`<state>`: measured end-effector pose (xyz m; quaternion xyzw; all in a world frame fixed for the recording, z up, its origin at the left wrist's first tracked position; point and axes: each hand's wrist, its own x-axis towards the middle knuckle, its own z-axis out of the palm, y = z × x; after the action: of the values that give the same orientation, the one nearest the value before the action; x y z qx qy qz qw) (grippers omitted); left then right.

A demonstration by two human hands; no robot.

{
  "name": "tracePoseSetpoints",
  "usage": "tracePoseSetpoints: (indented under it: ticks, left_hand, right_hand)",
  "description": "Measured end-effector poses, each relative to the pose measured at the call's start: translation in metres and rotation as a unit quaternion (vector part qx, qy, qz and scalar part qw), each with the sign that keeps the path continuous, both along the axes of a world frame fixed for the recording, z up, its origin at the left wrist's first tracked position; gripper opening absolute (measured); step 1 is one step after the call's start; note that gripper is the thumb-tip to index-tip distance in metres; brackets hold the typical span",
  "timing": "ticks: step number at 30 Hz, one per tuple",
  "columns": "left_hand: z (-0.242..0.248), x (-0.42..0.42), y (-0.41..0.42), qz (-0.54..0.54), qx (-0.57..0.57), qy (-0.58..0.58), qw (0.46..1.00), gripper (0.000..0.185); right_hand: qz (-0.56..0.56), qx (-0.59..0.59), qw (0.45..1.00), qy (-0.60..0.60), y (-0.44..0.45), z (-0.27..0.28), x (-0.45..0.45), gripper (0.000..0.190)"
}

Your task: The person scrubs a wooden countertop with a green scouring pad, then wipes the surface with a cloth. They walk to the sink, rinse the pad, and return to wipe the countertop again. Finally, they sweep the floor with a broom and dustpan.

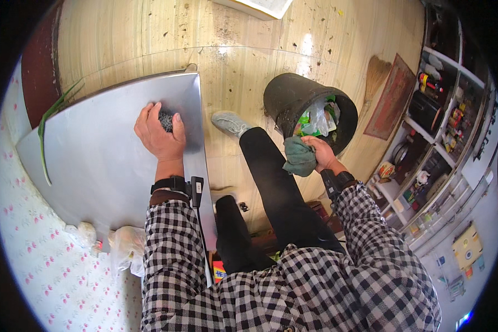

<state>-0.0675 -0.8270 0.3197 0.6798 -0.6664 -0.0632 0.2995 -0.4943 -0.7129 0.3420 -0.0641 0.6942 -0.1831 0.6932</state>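
Note:
My left hand point(157, 139) rests over a stainless steel tabletop point(103, 141), its fingers curled around a dark grey scouring pad point(165, 120) near the far right corner. Part of the pad is hidden under the palm. In my right hand point(323, 153) is a crumpled dark green cloth point(299, 157), held off the table, in front of a black bin point(299, 93). The bin leans or lies with its mouth turned towards me. Plastic bags and green wrappers point(317, 118) show inside it.
A green onion leaf point(45, 137) hangs across the table's left edge. Plastic bags point(126, 245) sit by the flowered wall. A straw broom point(373, 79) and a reddish board point(390, 99) lie right of the bin, beside shelves point(435, 137) of jars. Dark debris dots the tiled floor point(240, 37).

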Motion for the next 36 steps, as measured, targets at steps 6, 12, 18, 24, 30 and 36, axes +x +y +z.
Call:
tracePoseSetpoints:
  ticks: [6,12,18,24,30,36]
  left_hand:
    - [0.004,-0.015,-0.009,0.002,0.023,-0.046,0.999,0.039]
    - [-0.001,-0.025,-0.012,-0.015,0.012,-0.088,0.996,0.035]
    - [-0.013,-0.022,-0.015,-0.021,-0.005,-0.105,0.994,0.034]
    - [-0.01,-0.009,-0.016,-0.009,-0.006,-0.119,0.993,0.034]
    - [-0.003,-0.006,-0.019,0.016,0.007,-0.169,0.985,0.036]
    - [0.028,-0.05,0.008,-0.003,-0.013,-0.163,0.986,0.036]
  right_hand:
    - [-0.131,-0.017,0.99,-0.045,0.007,0.004,0.017,0.02]
    - [-0.191,0.023,0.979,-0.061,0.044,0.008,0.021,0.02]
    - [-0.212,-0.01,0.976,-0.037,0.123,0.029,-0.005,0.02]
    - [-0.341,0.029,0.939,-0.029,0.214,0.043,-0.046,0.02]
    - [-0.357,-0.004,0.929,-0.096,0.279,-0.006,-0.067,0.021]
    - [-0.329,0.03,0.939,-0.091,0.339,-0.097,-0.105,0.021]
